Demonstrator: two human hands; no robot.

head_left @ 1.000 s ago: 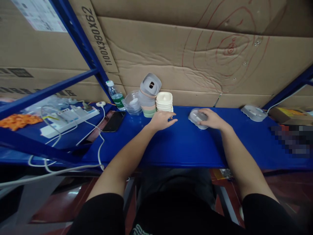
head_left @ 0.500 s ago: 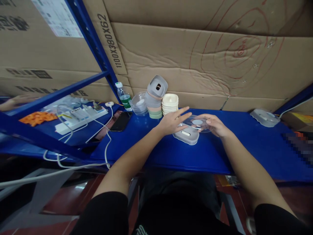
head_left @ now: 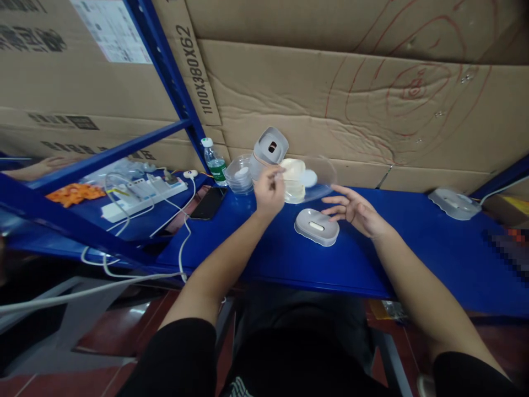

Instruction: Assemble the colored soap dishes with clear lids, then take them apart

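My left hand (head_left: pixel 270 190) pinches the left edge of a clear plastic lid (head_left: pixel 324 176) with a white disc in its middle. The lid is raised and tilted in front of the stack of cream plastic pieces (head_left: pixel 294 193). Apart from the lid, my right hand (head_left: pixel 355 210) has its fingers spread and holds nothing. A grey oval plastic piece (head_left: pixel 308 223) with a white bar in its slot lies on the table just left of my right fingertips. Behind my left hand stands a stack of grey plastic pieces (head_left: pixel 268 146), and left of it several stacked clear lids (head_left: pixel 239 179).
A water bottle (head_left: pixel 215 165) and a black phone (head_left: pixel 209 203) sit on the blue table (head_left: pixel 264 259) at left. Beyond the blue frame lie a power strip (head_left: pixel 140 198), cables and orange pieces (head_left: pixel 75 193). Another grey piece (head_left: pixel 452 203) lies far right. Cardboard (head_left: pixel 289 94) rises behind.
The clear lid has moved up and left in my left hand, which has closed on its edge. My right hand has let go of it and opened. The grey oval piece is now uncovered.
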